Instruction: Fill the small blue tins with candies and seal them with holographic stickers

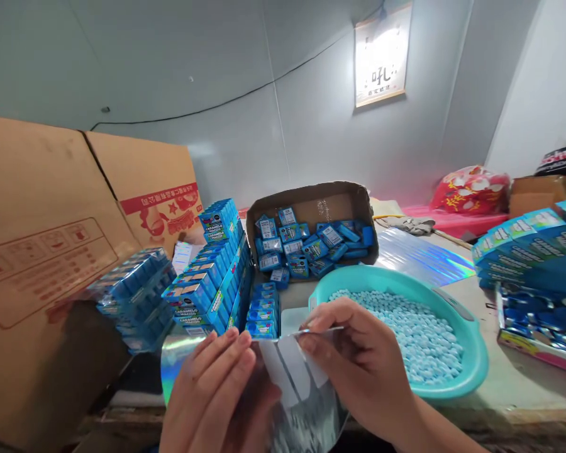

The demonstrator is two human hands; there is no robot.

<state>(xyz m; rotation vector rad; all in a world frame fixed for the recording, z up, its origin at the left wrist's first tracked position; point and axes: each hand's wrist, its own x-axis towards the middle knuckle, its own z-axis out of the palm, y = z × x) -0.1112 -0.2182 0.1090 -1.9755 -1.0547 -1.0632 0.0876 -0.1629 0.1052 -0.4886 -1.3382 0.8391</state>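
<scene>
A shiny silver sheet with pale rectangular strips on it hangs bent over the table's front edge. My right hand pinches its top edge between thumb and fingertips. My left hand is closed over the sheet's left part, fingers close together along the edge; its thumb is blurred behind. A rainbow-sheened piece shows left of that hand; I cannot tell if it belongs to the same sheet. Just beyond my hands stands a row of small blue candy boxes. A turquoise basin of light blue candies sits beside my right hand.
An open carton holds loose blue boxes at the back. Stacked blue packs and wrapped packs stand left, by a large cardboard box. At right are blue display cartons, a tray and a holographic sheet.
</scene>
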